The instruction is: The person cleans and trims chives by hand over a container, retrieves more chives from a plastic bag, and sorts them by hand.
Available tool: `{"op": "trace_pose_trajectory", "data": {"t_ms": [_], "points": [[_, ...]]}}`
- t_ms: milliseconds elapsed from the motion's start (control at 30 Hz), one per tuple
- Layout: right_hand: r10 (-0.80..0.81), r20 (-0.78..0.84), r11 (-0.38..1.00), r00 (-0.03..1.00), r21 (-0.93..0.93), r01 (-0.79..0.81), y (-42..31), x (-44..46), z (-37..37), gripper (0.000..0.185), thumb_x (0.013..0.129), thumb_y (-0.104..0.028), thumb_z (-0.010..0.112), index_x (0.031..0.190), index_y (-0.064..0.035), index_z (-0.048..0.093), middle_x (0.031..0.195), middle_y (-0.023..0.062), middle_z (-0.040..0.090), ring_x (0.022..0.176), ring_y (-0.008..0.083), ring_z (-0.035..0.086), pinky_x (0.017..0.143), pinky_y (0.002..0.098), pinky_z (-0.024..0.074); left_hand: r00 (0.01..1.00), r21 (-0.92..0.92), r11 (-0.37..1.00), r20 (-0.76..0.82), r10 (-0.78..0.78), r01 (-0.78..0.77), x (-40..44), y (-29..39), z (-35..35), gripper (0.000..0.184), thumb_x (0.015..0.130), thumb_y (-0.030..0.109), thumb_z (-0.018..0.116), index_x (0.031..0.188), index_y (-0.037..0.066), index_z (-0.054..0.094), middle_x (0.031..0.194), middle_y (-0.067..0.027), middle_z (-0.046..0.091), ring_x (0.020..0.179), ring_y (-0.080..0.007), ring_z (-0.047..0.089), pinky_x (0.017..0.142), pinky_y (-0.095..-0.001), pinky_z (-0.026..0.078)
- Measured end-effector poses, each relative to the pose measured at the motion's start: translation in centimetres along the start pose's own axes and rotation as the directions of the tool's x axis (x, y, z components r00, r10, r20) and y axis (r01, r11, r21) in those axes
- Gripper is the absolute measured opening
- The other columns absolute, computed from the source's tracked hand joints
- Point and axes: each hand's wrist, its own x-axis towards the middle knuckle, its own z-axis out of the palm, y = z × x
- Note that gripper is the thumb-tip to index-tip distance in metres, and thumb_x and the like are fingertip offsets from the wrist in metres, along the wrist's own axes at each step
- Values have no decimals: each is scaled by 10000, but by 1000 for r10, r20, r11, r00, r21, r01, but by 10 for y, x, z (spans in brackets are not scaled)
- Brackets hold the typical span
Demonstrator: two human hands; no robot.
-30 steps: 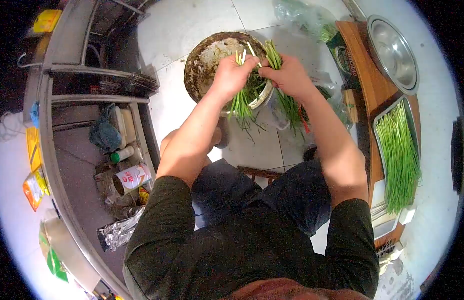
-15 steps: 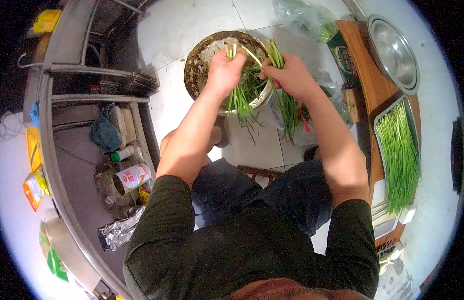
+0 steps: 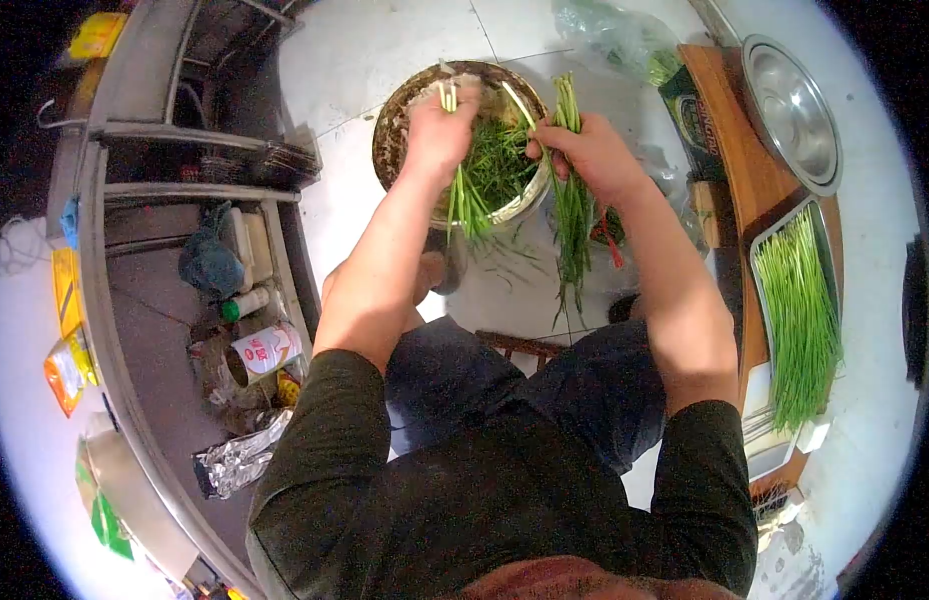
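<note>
My left hand is closed round a small bunch of garlic chives, pale stem ends up and green leaves hanging down over the bucket's near side. In my right hand is a thicker bunch of garlic chives, its leaves dangling right of the bucket. One pale stalk sticks out up and leftward from my right fingertips. Between and below the hands stands a round, stained bucket holding green leafy scraps.
Right, a wooden board bears a steel bowl and a tray of neatly laid chives. Plastic bags lie behind on the tiles. A metal shelf with a can stands left. Loose leaves lie below the bucket.
My left hand has moved slightly left and up, away from the right, with its bunch. The pale stalk now stays only at my right fingers. More scraps show in the bucket.
</note>
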Motion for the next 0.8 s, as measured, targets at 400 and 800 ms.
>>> {"op": "trace_pose_trajectory", "data": {"t_ms": [400, 800], "points": [[-28, 4, 995, 1000, -95, 29, 6, 6, 9, 202, 826, -181, 687, 954, -34, 633, 791, 34, 666, 580, 79, 511, 529, 240, 399, 951, -328, 937, 310, -14, 120, -12, -8, 19, 219, 929, 263, 615, 862, 57, 636, 576, 43, 479, 461, -59, 393, 429, -233, 294], [-88, 48, 988, 995, 135, 80, 16, 8, 8, 308, 774, -169, 737, 1019, -27, 616, 741, 20, 607, 621, 105, 547, 556, 278, 447, 925, -514, 853, 362, 119, 91, -23, 1, 22, 233, 941, 199, 581, 820, 17, 662, 692, -5, 612, 550, -85, 483, 538, -252, 402]]}}
